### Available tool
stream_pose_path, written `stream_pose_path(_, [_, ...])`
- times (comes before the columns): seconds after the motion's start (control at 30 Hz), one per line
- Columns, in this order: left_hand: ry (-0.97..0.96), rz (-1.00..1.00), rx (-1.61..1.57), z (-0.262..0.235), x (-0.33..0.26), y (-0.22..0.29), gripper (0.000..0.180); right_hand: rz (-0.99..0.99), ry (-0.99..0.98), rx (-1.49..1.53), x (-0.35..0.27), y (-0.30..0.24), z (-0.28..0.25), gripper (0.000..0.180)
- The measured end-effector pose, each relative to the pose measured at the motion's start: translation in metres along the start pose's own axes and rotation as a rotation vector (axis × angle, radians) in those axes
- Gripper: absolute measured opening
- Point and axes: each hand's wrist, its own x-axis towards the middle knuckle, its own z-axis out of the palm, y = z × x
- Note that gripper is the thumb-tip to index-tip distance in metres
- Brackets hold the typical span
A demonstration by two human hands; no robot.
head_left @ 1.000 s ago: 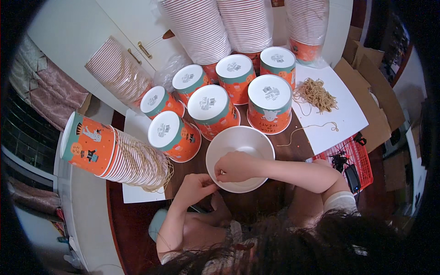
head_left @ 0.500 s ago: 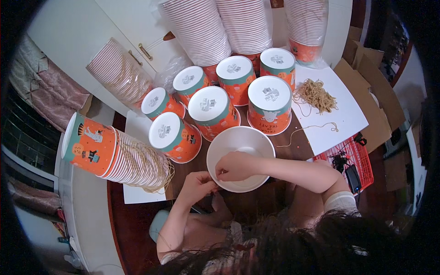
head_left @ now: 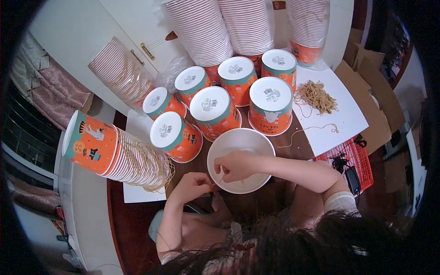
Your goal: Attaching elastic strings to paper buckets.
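Observation:
A round paper bucket (head_left: 250,185), white inside, stands with its mouth up on the table in front of me. My right hand (head_left: 236,166) reaches over its mouth, thumb and fingertips pinched on a thin tan cord (head_left: 222,179) just inside the left wall. Outside that wall, my left hand (head_left: 189,187) is closed in a pinch against the rim side; what lies between its fingertips is too small to make out. Several orange and green printed buckets (head_left: 210,104) stand upside down just beyond.
On a white sheet (head_left: 350,110) at the right lies a tangled pile of tan cord (head_left: 319,97), with a loose strand beside it. A leaning stack of buckets (head_left: 137,158), draped with cords, is at left. Bagged stacks (head_left: 197,32) rise behind. A red basket (head_left: 364,165) stands at right.
My left hand has drawn slightly left and down from the bucket's wall. The right fingertips have lifted a little, and a bit of cord now shows below them.

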Motion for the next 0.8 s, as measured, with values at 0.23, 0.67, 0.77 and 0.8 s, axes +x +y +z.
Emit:
stream_pose_path(0.23, [-0.065,0.182,0.012,-0.023,-0.013,0.009,0.005,-0.006,-0.035,-0.028,-0.002,-0.003,-0.008,0.031])
stream_pose_path(0.67, [-0.087,0.592,-1.083,-0.009,-0.009,0.032,0.005,-0.052,-0.038,-0.218,-0.017,-0.004,-0.048,0.024])
stream_pose_path(0.77, [0.001,0.346,-0.931,-0.009,-0.006,0.034,0.004,-0.166,0.023,-0.043,-0.019,-0.007,-0.057,0.021])
stream_pose_path(0.8, [0.098,0.280,-0.719,0.000,-0.002,0.036,0.006,-0.261,0.093,0.119,-0.018,-0.009,-0.059,0.019])
